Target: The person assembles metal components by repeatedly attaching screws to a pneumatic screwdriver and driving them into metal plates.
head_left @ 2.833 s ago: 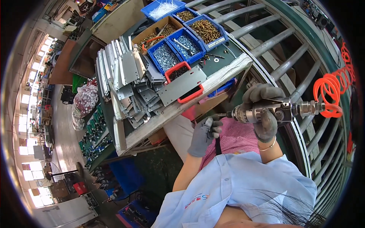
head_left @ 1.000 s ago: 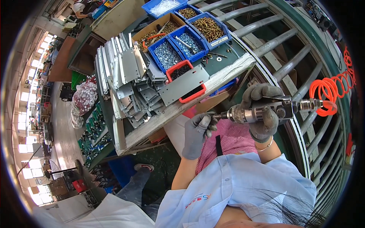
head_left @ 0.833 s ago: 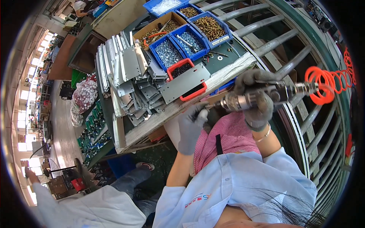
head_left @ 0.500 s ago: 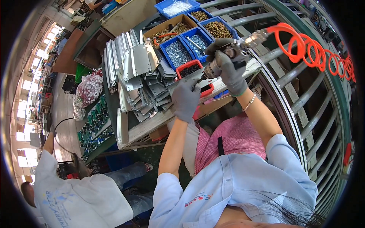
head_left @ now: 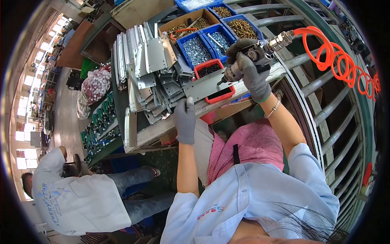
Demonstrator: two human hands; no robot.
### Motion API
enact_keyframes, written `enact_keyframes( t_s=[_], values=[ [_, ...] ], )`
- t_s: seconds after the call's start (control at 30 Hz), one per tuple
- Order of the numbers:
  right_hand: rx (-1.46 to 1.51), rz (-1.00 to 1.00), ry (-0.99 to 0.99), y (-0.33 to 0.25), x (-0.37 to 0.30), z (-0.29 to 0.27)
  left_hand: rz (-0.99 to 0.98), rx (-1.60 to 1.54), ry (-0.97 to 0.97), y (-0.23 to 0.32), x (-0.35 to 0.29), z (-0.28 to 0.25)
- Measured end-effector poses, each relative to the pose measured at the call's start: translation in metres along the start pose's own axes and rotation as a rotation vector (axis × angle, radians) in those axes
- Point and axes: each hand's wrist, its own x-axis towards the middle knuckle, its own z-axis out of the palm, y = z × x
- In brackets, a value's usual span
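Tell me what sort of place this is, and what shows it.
Probably a factory assembly workshop: there's an air-powered driver on a coiled orange hose, blue bins of metal fasteners, and a pile of sheet-metal plates.

Right of centre, a flat grey metal plate with holes (head_left: 199,90) covers the middle of a red plastic bin (head_left: 222,98), hiding some of its small black contents. The grey-gloved right hand (head_left: 252,72) hides part of a silver cylindrical power driver (head_left: 233,73); whether its tip touches the plate cannot be told, nor whether the grey-gloved left hand (head_left: 185,122) does. The upper edge cuts off a blue plastic tray (head_left: 194,9).
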Motion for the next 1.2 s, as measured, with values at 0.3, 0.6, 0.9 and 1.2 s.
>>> enact_keyframes(
  t_s=[0.3,0.6,0.9,1.2],
  values=[
    [-0.120,-0.035,-0.091,0.012,0.002,0.006,0.021,-0.095,-0.148,0.016,0.000,0.024],
    [-0.170,0.004,-0.195,0.032,0.010,0.050,-0.011,-0.112,-0.179,0.013,0.004,0.025],
    [-0.275,-0.013,-0.393,0.051,0.026,0.069,-0.061,-0.261,-0.153,0.003,0.001,0.032],
    [-0.303,0.062,-0.439,0.057,0.030,0.075,-0.071,-0.249,-0.117,0.005,-0.001,0.035]
  ],
)
